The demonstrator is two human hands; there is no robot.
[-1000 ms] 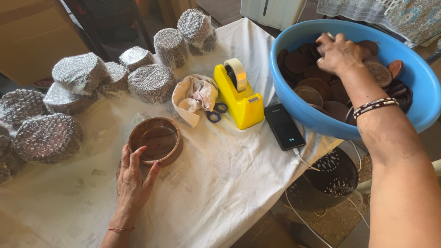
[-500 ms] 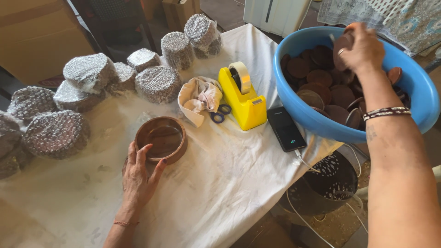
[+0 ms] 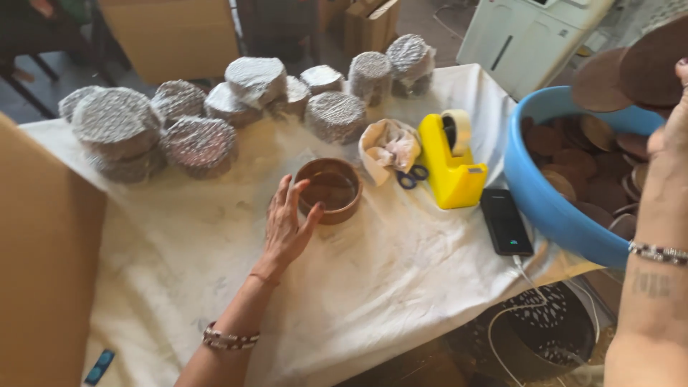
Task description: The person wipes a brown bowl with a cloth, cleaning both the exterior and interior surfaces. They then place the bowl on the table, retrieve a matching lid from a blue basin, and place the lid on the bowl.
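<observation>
My left hand (image 3: pixel 287 228) lies low and open, fingers spread and curved, forearm stretched out from the near edge, a bracelet at the wrist. My right hand (image 3: pixel 674 118) is raised high at far right, forearm upright.

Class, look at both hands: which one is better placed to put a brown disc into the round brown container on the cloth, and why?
Probably the right hand: it is raised over the blue tub with brown discs. The left hand holds none; its fingers rest against the round brown container.
</observation>
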